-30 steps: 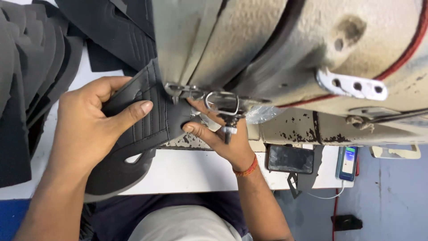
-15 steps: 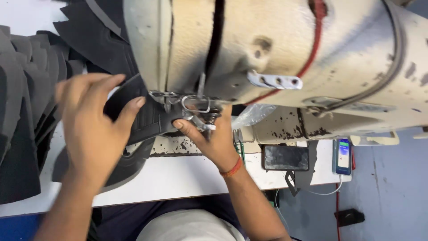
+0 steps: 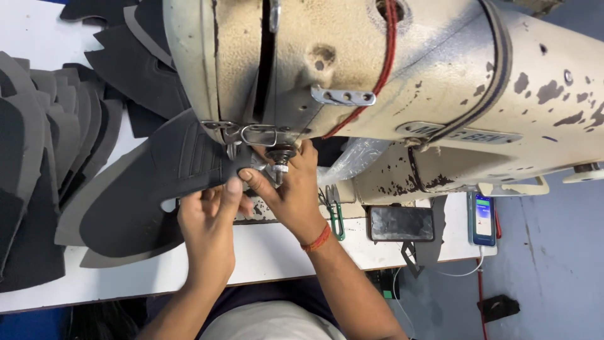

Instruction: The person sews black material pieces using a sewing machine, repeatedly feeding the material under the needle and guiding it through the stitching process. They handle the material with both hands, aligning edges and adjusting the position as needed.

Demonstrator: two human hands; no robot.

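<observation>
At the far left of the white bench (image 3: 264,252) lies a fanned stack of dark grey foam pieces (image 3: 44,157), and near it the large black ribbed fabric panel (image 3: 151,189) reaches under the needle of the old cream sewing machine (image 3: 390,82). The left hand (image 3: 207,226) has its grip clenched on the panel's edge. The right hand (image 3: 292,192), just beside, pinches the same panel below the needle; further right lie a black phone (image 3: 401,223) and a blue phone (image 3: 482,218).
</observation>
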